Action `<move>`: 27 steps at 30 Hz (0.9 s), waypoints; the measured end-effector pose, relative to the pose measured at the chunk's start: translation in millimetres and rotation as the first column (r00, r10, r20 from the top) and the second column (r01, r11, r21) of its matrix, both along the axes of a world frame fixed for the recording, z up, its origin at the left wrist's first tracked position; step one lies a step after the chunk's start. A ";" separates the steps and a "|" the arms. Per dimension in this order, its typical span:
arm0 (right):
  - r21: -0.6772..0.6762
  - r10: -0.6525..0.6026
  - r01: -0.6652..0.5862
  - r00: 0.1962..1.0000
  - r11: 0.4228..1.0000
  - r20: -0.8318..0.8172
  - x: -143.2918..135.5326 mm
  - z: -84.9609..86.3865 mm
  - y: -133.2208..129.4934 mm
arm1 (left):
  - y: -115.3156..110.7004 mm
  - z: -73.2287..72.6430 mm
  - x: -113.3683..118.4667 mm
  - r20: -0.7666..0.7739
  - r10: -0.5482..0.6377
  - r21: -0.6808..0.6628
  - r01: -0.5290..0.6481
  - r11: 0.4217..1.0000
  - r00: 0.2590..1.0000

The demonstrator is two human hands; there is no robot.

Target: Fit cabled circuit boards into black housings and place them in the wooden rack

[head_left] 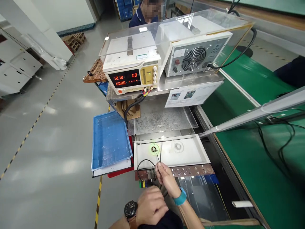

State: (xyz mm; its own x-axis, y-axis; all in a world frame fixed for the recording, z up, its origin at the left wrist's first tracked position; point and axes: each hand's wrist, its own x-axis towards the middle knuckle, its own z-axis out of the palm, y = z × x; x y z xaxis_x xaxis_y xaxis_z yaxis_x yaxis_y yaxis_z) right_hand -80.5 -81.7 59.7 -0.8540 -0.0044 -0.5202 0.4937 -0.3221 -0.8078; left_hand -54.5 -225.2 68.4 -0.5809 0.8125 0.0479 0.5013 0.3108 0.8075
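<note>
In the head view, my right hand [166, 178], with a teal band at the wrist, pinches a thin black cable [157, 156]. Above it the cable meets a small round part [154, 149] glowing green in the white tray [202, 162]. A clear round piece [178, 146] lies further right in the same tray. My left hand [152, 206], beside a black watch, rests low and near my body with its fingers curled; whatever it may hold is hidden. Just above my left hand are small connectors [145, 183] in green, yellow and blue at the brown perforated strip [190, 170].
A power supply [133, 73] with red digits stands on the metal shelf, next to a unit with a fan [194, 59]. On the left is a blue bin [111, 141]. A metal pole [257, 111] crosses the green surface at right. A person [143, 16] is behind.
</note>
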 end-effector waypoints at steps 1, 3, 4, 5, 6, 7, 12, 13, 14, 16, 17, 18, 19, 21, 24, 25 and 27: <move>0.065 0.034 -0.032 0.999 0.997 -0.032 9.3 -2.8 1.3 | 1.9 1.9 -2.1 0.093 0.185 0.022 -0.188 0.982 0.978; 0.182 0.107 -0.089 0.990 0.979 -0.093 30.1 -8.1 -1.8 | 9.9 5.1 -11.8 0.294 0.547 -0.009 -0.570 0.822 0.784; 0.216 0.146 -0.121 0.984 0.969 -0.104 41.1 -10.5 -5.5 | 15.2 5.4 -18.4 0.404 0.650 -0.047 -0.694 0.718 0.644; 0.232 0.185 -0.159 0.978 0.960 -0.098 52.0 -12.8 -10.1 | 20.6 4.4 -25.1 0.519 0.685 -0.093 -0.763 0.640 0.511; 0.235 0.223 -0.199 0.972 0.951 -0.079 62.6 -15.1 -15.1 | 25.7 2.4 -31.4 0.629 0.669 -0.136 -0.791 0.596 0.396; 0.231 0.257 -0.238 0.965 0.943 -0.056 72.8 -17.4 -19.9 | 29.8 -0.5 -36.4 0.719 0.625 -0.168 -0.796 0.581 0.305; 0.205 0.330 -0.326 0.944 0.923 0.016 113.7 -29.0 -33.4 | 33.2 -18.1 -33.9 0.834 0.540 -0.261 -0.781 0.567 0.113; 0.206 0.343 -0.340 0.939 0.917 0.023 119.3 -31.1 -33.2 | 31.7 -21.7 -28.7 0.833 0.545 -0.282 -0.776 0.563 0.093; 0.207 0.360 -0.359 0.932 0.910 0.034 124.0 -33.0 -32.0 | 30.3 -25.5 -22.7 0.832 0.551 -0.308 -0.770 0.558 0.068; 0.213 0.399 -0.403 0.915 0.890 0.063 129.7 -36.7 -26.4 | 29.0 -34.0 -9.3 0.820 0.572 -0.371 -0.755 0.541 0.007; 0.229 0.406 -0.414 0.910 0.881 0.081 130.5 -38.7 -22.1 | 29.5 -38.7 -2.5 0.811 0.585 -0.405 -0.745 0.529 -0.025; 0.265 0.393 -0.404 0.914 0.875 0.097 129.9 -41.1 -16.8 | 30.9 -43.7 4.2 0.800 0.597 -0.440 -0.734 0.517 -0.059; 0.330 0.354 -0.370 0.929 0.868 0.109 127.8 -43.9 -10.5 | 33.1 -48.9 10.4 0.789 0.608 -0.473 -0.722 0.505 -0.092; 0.500 0.240 -0.261 0.965 0.826 0.107 120.1 -51.0 4.7 | 39.3 -59.2 20.4 0.767 0.623 -0.531 -0.697 0.482 -0.154; 0.673 0.119 -0.140 0.990 0.726 0.077 102.4 -64.5 31.1 | 49.1 -73.0 27.7 0.745 0.629 -0.584 -0.672 0.454 -0.223; 0.703 0.100 -0.122 0.992 0.701 0.072 95.7 -69.5 40.1 | 51.5 -76.8 28.3 0.741 0.627 -0.594 -0.670 0.446 -0.239; 0.754 0.070 -0.092 0.996 0.651 0.061 81.8 -80.1 56.7 | 54.7 -82.8 28.0 0.739 0.620 -0.602 -0.671 0.433 -0.262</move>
State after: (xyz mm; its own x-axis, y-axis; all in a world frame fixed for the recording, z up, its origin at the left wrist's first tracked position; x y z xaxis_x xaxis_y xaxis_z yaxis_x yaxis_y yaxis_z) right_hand 1.2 -25.0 -20.4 -0.8568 0.3307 -0.3956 0.5104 0.4355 -0.7415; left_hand -26.5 -170.5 -14.4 -0.4260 -0.0394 -0.9039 -0.9001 -0.0828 0.4278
